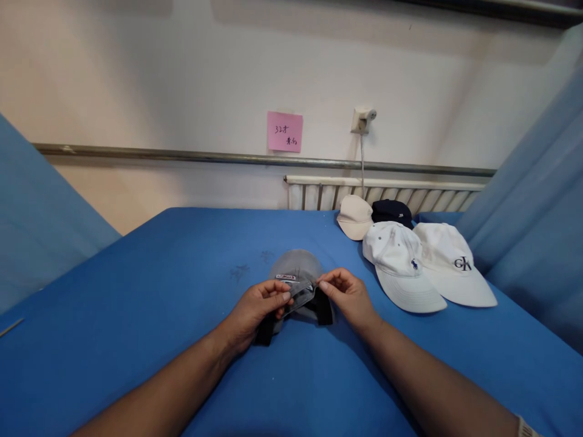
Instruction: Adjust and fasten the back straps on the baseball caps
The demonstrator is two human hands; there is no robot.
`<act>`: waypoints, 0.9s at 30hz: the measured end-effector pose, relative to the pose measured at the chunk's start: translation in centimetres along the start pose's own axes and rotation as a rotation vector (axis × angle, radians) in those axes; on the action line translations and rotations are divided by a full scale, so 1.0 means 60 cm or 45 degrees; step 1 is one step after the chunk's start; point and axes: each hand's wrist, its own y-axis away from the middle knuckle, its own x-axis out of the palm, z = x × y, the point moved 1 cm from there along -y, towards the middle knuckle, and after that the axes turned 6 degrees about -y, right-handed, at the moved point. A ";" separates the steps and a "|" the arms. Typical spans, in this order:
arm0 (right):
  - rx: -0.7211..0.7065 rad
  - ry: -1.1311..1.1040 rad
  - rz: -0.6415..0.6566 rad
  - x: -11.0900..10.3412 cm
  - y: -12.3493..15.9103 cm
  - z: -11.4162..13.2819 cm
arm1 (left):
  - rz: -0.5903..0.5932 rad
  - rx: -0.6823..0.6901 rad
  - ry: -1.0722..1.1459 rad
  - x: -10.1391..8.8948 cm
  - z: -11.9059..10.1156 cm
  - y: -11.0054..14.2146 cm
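Pinching the back strap (298, 298) of a grey cap (295, 267) lying mid-table, left hand (255, 312) and right hand (348, 294) both have fingertips closed on it. Strap looks unfastened, adjustment seemingly underway. Four other caps (401, 255) sit well apart on the blue table (136, 291).

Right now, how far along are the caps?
Looks done: four caps, beige, navy and two white, grouped on the right of the blue table. In hand: left hand and right hand pinch the grey cap's back strap. No other caps in view.
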 end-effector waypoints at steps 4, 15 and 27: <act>0.158 -0.100 -0.055 -0.013 -0.010 0.003 | 0.000 -0.004 0.004 0.000 0.002 -0.001; 0.577 -0.656 0.239 -0.030 -0.011 0.007 | 0.014 0.003 0.005 -0.001 0.003 -0.003; 0.632 -0.542 0.392 -0.026 -0.006 0.018 | 0.029 0.012 0.017 0.000 -0.003 0.000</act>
